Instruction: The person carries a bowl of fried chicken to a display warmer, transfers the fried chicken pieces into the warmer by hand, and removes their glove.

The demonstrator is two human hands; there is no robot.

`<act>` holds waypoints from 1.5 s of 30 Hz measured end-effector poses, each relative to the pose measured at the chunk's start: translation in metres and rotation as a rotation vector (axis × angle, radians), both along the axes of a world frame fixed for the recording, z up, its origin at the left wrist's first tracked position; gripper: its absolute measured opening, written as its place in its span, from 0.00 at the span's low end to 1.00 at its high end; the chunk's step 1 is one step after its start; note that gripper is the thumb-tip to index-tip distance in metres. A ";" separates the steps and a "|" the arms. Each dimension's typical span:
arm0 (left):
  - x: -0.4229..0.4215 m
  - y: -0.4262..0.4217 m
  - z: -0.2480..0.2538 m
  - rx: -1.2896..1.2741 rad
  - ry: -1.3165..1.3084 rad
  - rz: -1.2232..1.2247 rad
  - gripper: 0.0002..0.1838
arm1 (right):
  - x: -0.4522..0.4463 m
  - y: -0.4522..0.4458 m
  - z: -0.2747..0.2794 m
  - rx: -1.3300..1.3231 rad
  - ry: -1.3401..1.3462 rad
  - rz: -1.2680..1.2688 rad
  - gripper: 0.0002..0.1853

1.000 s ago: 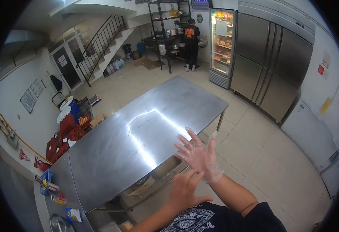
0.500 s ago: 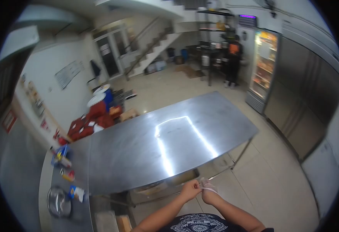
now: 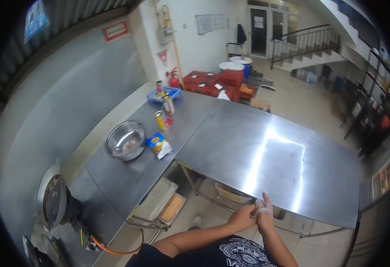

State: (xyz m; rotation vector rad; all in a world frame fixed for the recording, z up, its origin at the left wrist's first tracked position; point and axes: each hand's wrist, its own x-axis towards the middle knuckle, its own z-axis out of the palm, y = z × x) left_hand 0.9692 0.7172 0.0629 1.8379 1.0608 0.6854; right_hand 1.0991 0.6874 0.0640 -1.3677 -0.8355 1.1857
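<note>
My left hand [image 3: 242, 217] is closed at the wrist of my right hand, its fingers pinching the edge of a clear plastic glove [image 3: 261, 205]. The glove is on my right hand [image 3: 265, 213], whose fingers point up and away from me, stretched out. Both hands are in front of my body, just short of the near edge of a steel table [image 3: 230, 142].
On the left counter [image 3: 115, 187] are a steel bowl [image 3: 126, 140], a blue-and-white packet [image 3: 159, 145], a yellow can [image 3: 161, 120] and a blue basket [image 3: 152, 95]. A wok [image 3: 52, 198] stands nearer. Red sacks [image 3: 204, 84] lie behind the table.
My view has swung to the left, bringing the counter and wok into sight. My hands stay together, and the fingers of my gloved right hand now point up more.
</note>
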 end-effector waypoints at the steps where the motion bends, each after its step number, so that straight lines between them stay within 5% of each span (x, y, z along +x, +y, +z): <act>1: -0.019 0.016 -0.006 -0.010 0.010 0.061 0.17 | -0.017 0.016 -0.007 0.046 0.047 0.042 0.32; 7: -0.151 0.141 -0.007 0.185 0.031 0.375 0.05 | -0.152 0.120 0.018 0.094 -0.087 0.379 0.37; 11: -0.242 0.202 0.016 0.216 0.032 0.520 0.04 | -0.189 0.179 0.008 0.119 0.200 0.625 0.32; 15: -0.369 0.266 0.033 0.220 0.036 0.882 0.08 | -0.225 0.180 0.063 0.092 0.269 0.500 0.27; 20: -0.540 0.315 0.017 0.200 0.242 1.167 0.28 | -0.157 0.157 -0.053 -0.289 0.069 0.110 0.21; 24: -0.576 0.293 0.008 0.208 0.160 1.407 0.35 | -0.024 0.058 -0.226 -0.489 -0.895 0.222 0.23; 26: -0.574 0.276 0.001 0.167 0.096 1.462 0.34 | 0.020 -0.011 -0.258 -0.614 -1.023 0.377 0.23; 29: -0.564 0.258 -0.025 0.285 -0.023 1.450 0.27 | 0.016 -0.059 -0.225 -0.891 -0.894 0.405 0.23; 34: -0.484 0.213 -0.050 0.159 0.073 0.889 0.16 | -0.002 -0.074 -0.213 -0.918 -0.791 0.354 0.23; 38: -0.413 0.168 -0.081 -0.366 0.163 -0.089 0.20 | 0.001 -0.067 -0.265 -0.698 -0.829 0.406 0.23; 40: -0.396 0.132 -0.211 -0.398 0.346 -0.539 0.25 | -0.024 -0.053 -0.253 -0.688 -0.601 0.279 0.24; 41: -0.385 0.133 -0.204 -0.441 0.383 -0.465 0.26 | -0.067 -0.024 -0.188 -0.714 -0.379 0.125 0.25; 43: -0.362 0.135 -0.190 -0.508 0.461 -0.335 0.30 | -0.081 -0.038 -0.194 -0.634 -0.290 0.169 0.28; 45: -0.349 0.146 -0.188 -0.430 0.673 -0.483 0.35 | -0.083 -0.080 -0.182 -0.558 -0.165 0.308 0.28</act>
